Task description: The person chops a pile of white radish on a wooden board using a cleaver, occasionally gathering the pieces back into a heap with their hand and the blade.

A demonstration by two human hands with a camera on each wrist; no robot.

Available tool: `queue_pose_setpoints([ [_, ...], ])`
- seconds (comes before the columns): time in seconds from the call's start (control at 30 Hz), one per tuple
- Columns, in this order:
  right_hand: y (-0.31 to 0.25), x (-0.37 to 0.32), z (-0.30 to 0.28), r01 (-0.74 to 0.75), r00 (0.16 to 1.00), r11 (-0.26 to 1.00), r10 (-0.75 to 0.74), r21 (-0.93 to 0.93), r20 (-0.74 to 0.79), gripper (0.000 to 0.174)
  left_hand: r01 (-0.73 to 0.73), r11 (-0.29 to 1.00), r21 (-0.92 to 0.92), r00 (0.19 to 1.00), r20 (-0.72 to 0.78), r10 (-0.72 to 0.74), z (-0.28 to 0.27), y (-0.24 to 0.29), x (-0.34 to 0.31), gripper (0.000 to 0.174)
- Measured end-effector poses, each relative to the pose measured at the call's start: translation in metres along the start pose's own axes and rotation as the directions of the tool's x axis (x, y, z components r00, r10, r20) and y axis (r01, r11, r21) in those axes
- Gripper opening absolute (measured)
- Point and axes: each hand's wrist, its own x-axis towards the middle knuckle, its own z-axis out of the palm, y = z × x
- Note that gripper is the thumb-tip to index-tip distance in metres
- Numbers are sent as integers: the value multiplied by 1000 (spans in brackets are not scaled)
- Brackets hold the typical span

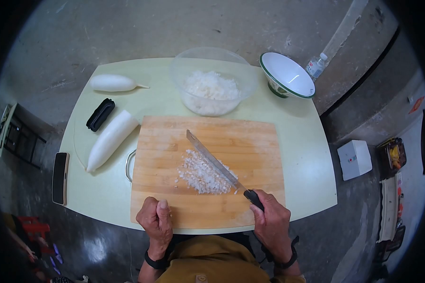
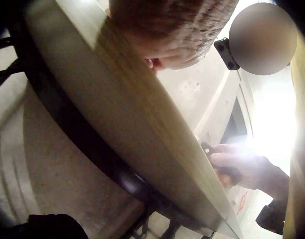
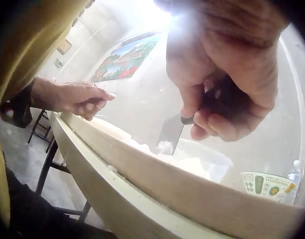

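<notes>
My right hand (image 1: 272, 218) grips the black handle of a knife (image 1: 216, 163), also seen from below in the right wrist view. Its long blade slants up and left over a heap of finely chopped white bits (image 1: 200, 175), apparently radish. The heap lies in the middle of a wooden cutting board (image 1: 163, 141). At the board's front left edge is my left hand (image 1: 157, 220), fingers curled in and thumb laid straight along them, with nothing visible in it. The right wrist view shows this left hand (image 3: 75, 99) above the board's edge.
Behind the board stands a clear plastic bowl (image 1: 179, 96) of white shreds. A green-rimmed bowl (image 1: 288, 75) and a bottle (image 1: 316, 66) are back right. To the left lie a cut white radish (image 1: 111, 141), a whole one (image 1: 112, 83), a black tray (image 1: 100, 114) and a phone (image 1: 60, 179).
</notes>
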Motion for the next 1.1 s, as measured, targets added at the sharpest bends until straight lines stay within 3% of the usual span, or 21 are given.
queue_pose_setpoints([
  [0.27, 1, 2, 2, -18, 998, 999, 21, 43, -57, 38, 24, 1000, -14, 1000, 7, -24, 0, 2, 0, 44],
  [0.6, 1, 5, 3, -5, 1000, 999, 5, 39, 15, 37, 15, 1000, -15, 1000, 7, -15, 0, 4, 0, 43],
  [0.77, -1, 6, 5, 16, 998, 998, -13, 55, -54, 35, 3, 1000, -17, 1000, 11, -3, 0, 3, 1, 42],
  [0.9, 0, 6, 4, -17, 1000, 999, 17, 37, 11, 35, -13, 1000, -2, 1000, 7, 13, 0, 3, 2, 42],
  [0.97, -3, 4, 4, -22, 999, 997, 25, 70, -42, 36, -12, 1000, 1, 1000, 6, 12, 0, 3, 2, 42],
  [1.1, -4, 8, 5, -11, 1000, 998, 10, 64, 15, 36, 62, 996, -68, 998, 7, -62, 0, 9, 2, 40],
])
